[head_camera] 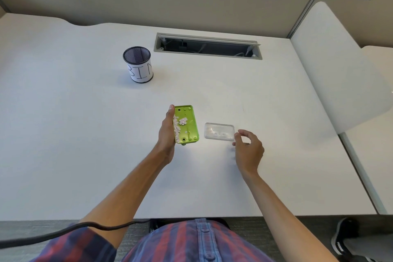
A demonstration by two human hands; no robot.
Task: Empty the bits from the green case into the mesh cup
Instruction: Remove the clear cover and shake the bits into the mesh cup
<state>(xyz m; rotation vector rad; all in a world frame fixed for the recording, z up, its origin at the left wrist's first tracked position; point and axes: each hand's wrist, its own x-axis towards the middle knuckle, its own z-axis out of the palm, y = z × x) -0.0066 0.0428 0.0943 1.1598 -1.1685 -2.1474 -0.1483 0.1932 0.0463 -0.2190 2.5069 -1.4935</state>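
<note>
The green case is open at the middle of the white desk, with several small pale bits gathered along its left side. My left hand grips the case along its left edge, thumb at the far corner. The clear lid lies flat on the desk just right of the case. My right hand hovers at the lid's near right corner, fingers loosely curled and holding nothing. The black mesh cup, wrapped in a white label reading "BIN", stands upright at the far left of the case.
A long cable slot is cut into the desk behind the case. A beige partition runs along the back and a white divider bounds the right. A black cable crosses my lap at the near edge.
</note>
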